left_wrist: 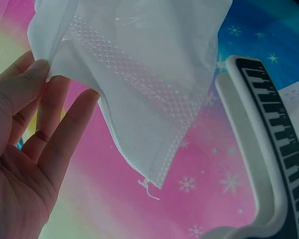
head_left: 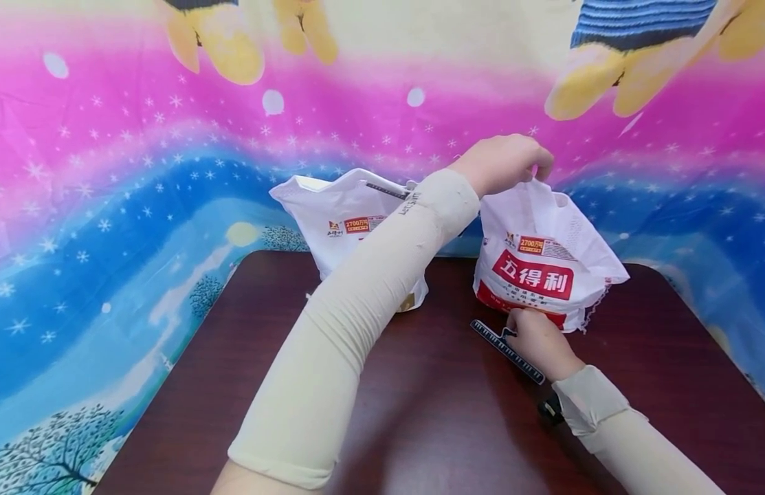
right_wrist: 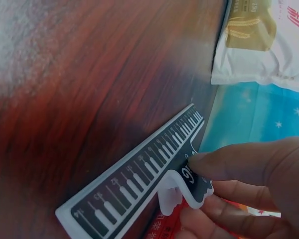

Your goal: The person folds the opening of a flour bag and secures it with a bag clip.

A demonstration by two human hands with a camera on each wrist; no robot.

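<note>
My left hand (head_left: 504, 162) pinches the top edge of the right-hand white flour bag (head_left: 543, 220), between thumb and fingers in the left wrist view. That bag stands upright on the table, its top loose and folded. Low in front of it, my right hand (head_left: 543, 342) holds a bag clip (head_left: 507, 350) with a piano-key pattern. In the right wrist view the thumb presses on the grip of this black-and-white clip (right_wrist: 139, 179). A second white flour bag (head_left: 333, 223) stands to the left, partly hidden behind my left arm. Another piano-key clip (head_left: 387, 190) sits at its top.
The dark reddish-brown table (head_left: 419, 399) has rounded far corners. Behind it hangs a pink and blue cloth (head_left: 141, 179) printed with snowflakes and trees, close to both bags. My left forearm crosses over the middle of the table.
</note>
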